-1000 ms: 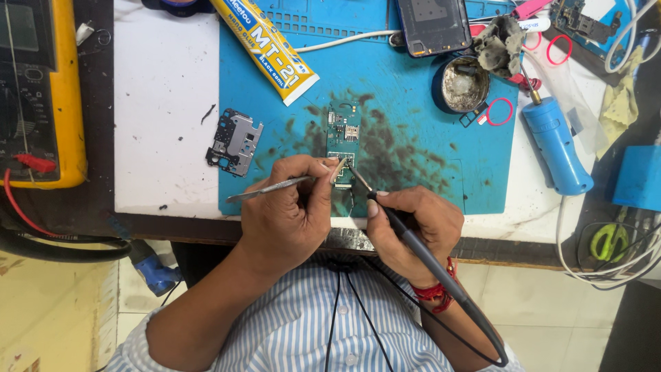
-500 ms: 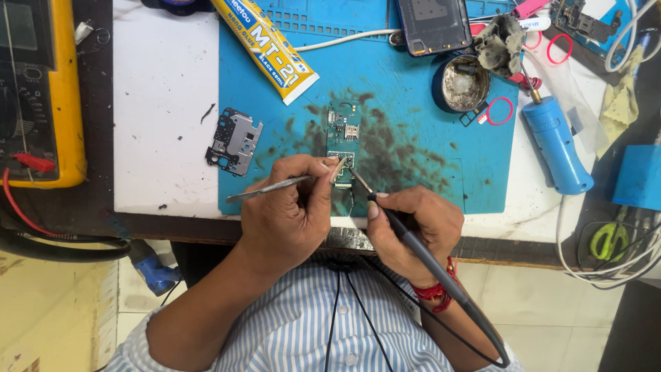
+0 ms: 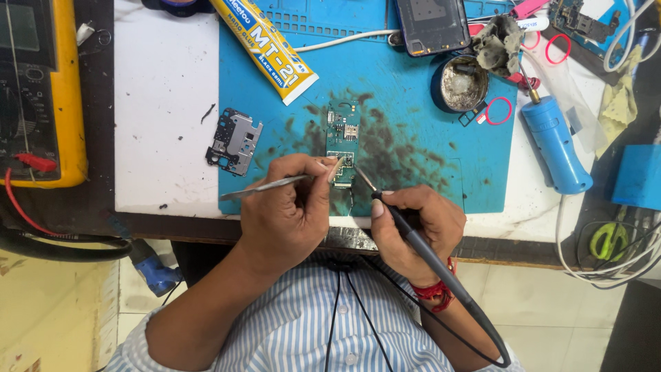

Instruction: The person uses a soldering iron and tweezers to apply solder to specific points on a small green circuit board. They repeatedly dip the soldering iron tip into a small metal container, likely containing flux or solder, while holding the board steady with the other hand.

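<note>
Left hand (image 3: 289, 213) pinching tweezers (image 3: 265, 186), right hand (image 3: 413, 224) gripping soldering iron (image 3: 406, 224), circuit board (image 3: 342, 141) near mat's (image 3: 413, 145) front edge

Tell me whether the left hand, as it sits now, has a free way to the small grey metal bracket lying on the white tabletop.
Probably yes. The left hand is occupied with the slim metal tweezers, but the grey metal bracket lies just up and left of it with only bare white tabletop between; it would likely have to put down the tweezers first.
</note>
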